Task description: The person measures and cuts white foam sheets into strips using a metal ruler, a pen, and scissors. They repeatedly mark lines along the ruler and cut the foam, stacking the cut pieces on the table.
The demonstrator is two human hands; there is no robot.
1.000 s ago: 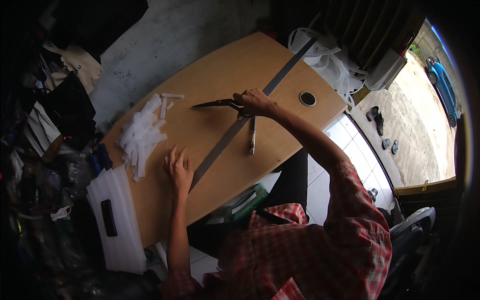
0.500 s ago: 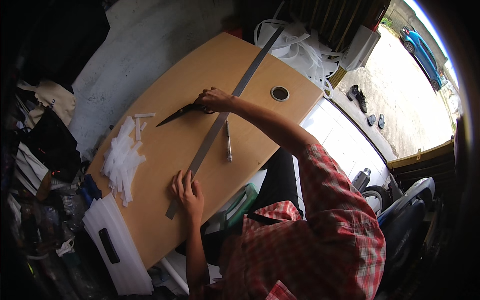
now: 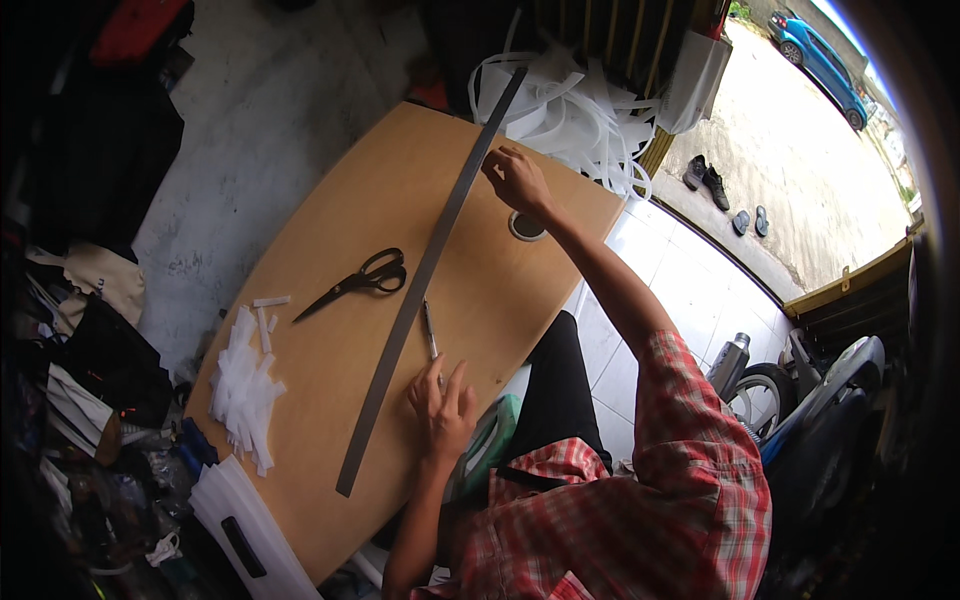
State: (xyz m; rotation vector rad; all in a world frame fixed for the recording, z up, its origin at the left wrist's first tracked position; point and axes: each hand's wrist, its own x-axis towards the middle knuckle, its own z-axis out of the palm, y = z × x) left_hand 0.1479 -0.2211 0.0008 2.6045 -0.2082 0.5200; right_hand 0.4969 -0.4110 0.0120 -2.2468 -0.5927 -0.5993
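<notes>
A long dark metal ruler (image 3: 425, 272) lies slantwise over the wooden tabletop, its far end jutting past the edge. At its far part is my right hand (image 3: 517, 182), fingers bent and closed at the ruler's right side. My left hand (image 3: 443, 408) rests low on the table with its fingers apart, and its fingertips reach the near end of a slim pen (image 3: 430, 330). Black-handled scissors (image 3: 358, 282) lie left of the ruler, out of both hands. Further left is a pile of short white strips (image 3: 243, 390).
White sheets (image 3: 240, 510) with a black phone-like object (image 3: 243, 547) on them sit at the table's near left corner. A tape roll (image 3: 527, 228) lies beside my right forearm. Long white strips (image 3: 575, 115) are heaped beyond the far edge. Cluttered items crowd the left.
My right hand has let go of the scissors and moved to the far part of the ruler. My left hand has left the ruler's near end and shifted right, to the pen.
</notes>
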